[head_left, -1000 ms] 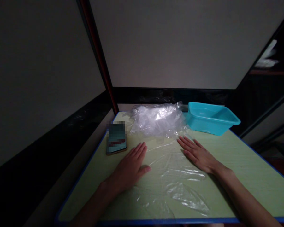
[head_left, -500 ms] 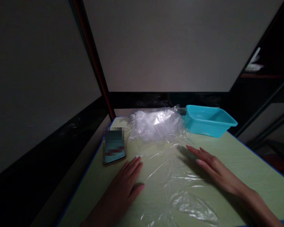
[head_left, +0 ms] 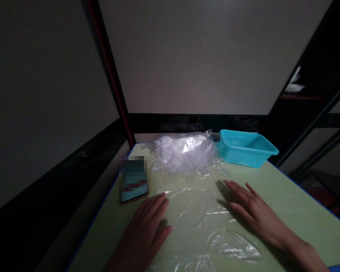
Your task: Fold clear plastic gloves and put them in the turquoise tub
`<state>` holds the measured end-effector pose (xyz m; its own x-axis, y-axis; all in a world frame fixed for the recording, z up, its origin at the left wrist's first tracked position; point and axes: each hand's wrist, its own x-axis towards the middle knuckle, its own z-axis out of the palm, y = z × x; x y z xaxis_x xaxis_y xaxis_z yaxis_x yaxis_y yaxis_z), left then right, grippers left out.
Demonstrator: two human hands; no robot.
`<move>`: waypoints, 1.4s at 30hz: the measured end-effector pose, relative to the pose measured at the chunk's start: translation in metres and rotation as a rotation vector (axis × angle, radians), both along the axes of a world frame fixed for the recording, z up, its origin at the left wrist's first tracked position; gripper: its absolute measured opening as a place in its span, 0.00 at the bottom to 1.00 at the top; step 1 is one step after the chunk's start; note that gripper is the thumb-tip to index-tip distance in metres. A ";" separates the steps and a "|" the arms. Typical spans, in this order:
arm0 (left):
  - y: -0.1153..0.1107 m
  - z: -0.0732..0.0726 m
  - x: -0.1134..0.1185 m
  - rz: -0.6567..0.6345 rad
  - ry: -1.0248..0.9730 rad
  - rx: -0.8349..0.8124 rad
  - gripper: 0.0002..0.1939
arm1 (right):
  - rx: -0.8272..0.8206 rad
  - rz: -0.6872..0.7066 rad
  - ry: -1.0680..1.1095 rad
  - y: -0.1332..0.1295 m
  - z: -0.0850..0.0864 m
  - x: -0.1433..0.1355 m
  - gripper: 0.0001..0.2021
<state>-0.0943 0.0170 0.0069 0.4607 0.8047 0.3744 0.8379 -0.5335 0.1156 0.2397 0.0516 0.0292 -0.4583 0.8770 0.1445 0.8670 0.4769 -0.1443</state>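
A clear plastic bag (head_left: 195, 211) lies spread over the tabletop between my hands. My left hand (head_left: 147, 226) rests palm down with fingers stretched out, at the left edge of the bag and just below the phone (head_left: 134, 179). On the other side, my right hand (head_left: 253, 211) has its fingers extended and slightly spread, close above the table beside the bag, its shadow falling under it. Neither hand holds anything. Beyond them sits a crumpled heap of clear plastic (head_left: 185, 153).
A turquoise plastic basin (head_left: 246, 149) stands at the back right of the pale green table (head_left: 286, 200), which has a blue edge. Walls (head_left: 198, 56) close in behind and to the left. A dark shelf with a white item (head_left: 294, 85) is at the right.
The view has shifted a little. My right hand has moved slightly, its fingers now more spread. My left hand stays flat in nearly the same place.
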 end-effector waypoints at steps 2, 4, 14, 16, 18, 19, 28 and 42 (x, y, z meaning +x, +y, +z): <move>0.001 -0.002 0.000 0.006 0.018 -0.008 0.27 | 0.013 0.084 -0.023 -0.004 0.003 -0.006 0.33; 0.002 -0.003 0.001 0.008 0.055 -0.035 0.29 | 0.028 0.169 -0.045 -0.007 0.003 -0.011 0.38; -0.001 -0.001 0.004 0.086 0.181 -0.162 0.38 | 0.088 0.216 -0.097 -0.012 -0.023 -0.001 0.43; -0.002 0.000 0.005 0.100 0.177 -0.158 0.40 | 0.088 0.217 -0.095 -0.012 -0.023 0.000 0.42; -0.002 0.002 0.007 0.109 0.165 -0.158 0.40 | 0.078 0.215 -0.089 -0.011 -0.021 0.000 0.42; -0.002 0.003 0.007 0.108 0.160 -0.161 0.41 | 0.070 0.210 -0.085 -0.010 -0.021 0.001 0.42; -0.002 0.013 0.009 0.046 0.105 -0.138 0.38 | 0.016 0.170 0.046 -0.019 -0.007 0.003 0.36; -0.027 0.018 0.094 -0.099 0.072 -0.212 0.29 | 0.019 0.239 0.027 -0.069 -0.002 -0.070 0.37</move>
<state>-0.0003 -0.0097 0.0253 0.5603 0.8115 0.1658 0.7930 -0.5834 0.1756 0.1693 -0.0178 0.0276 -0.6484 0.7410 0.1746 0.7251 0.6710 -0.1547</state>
